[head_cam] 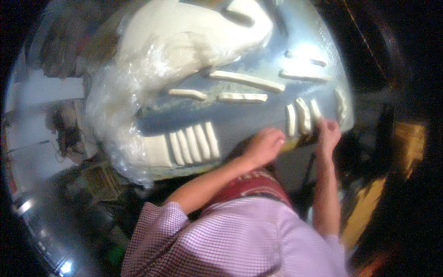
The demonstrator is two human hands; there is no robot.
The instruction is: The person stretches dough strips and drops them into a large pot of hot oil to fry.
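Note:
My right hand (328,133) is at the near right edge of the metal-topped table (249,117). Its fingertips pinch the near end of a pale dough strip (315,108) and cover that end. Two more dough strips (298,116) lie just left of it. My left hand (264,147) hovers at the table's near edge, fingers curled, with nothing visible in them. Left of that hand, several dough strips (194,143) lie side by side, next to a flat uncut dough slab (156,150).
Longer dough strips (247,81) lie scattered farther back. A large pale dough mass (193,24) sits at the far side, partly under crumpled clear plastic film (117,104), which hangs over the left edge. Bright glare hides part of the far right surface. A crate-like object (102,180) stands below left.

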